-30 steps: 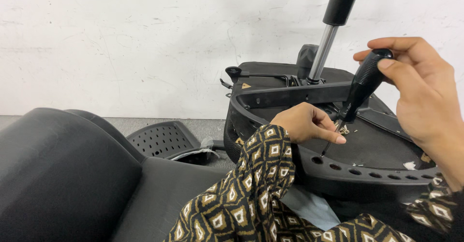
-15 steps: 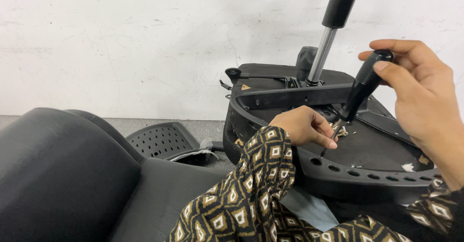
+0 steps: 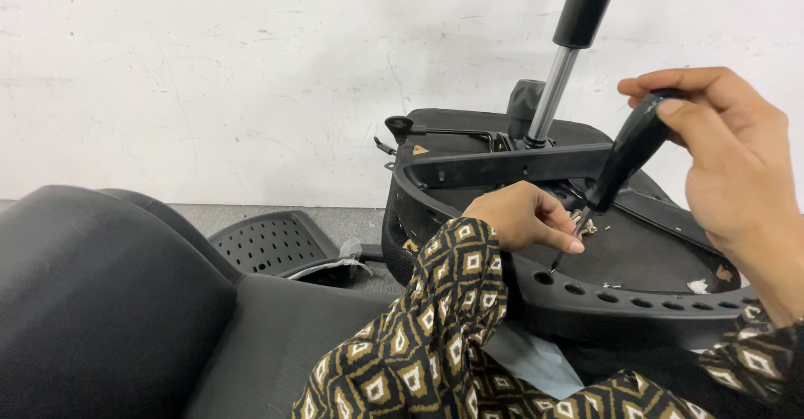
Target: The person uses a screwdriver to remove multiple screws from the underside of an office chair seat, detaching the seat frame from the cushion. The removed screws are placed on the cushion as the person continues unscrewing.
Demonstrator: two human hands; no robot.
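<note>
A black-handled screwdriver [image 3: 624,155] stands tilted over the front rim of the upturned black plastic chair seat base [image 3: 636,306]. The right hand [image 3: 729,164] wraps its handle; the left hand [image 3: 523,216] pinches the shaft near the tip. A chrome gas cylinder [image 3: 553,92] rises behind.

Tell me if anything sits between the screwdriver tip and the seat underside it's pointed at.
Nothing visible blocks it. The right hand holds the screwdriver angled down onto the upturned chair seat base; the left hand steadies the shaft near the tip.

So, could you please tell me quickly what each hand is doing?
Left hand: curled, steadying the tip on the black plastic seat underside.
Right hand: gripping the black-handled screwdriver.
</note>
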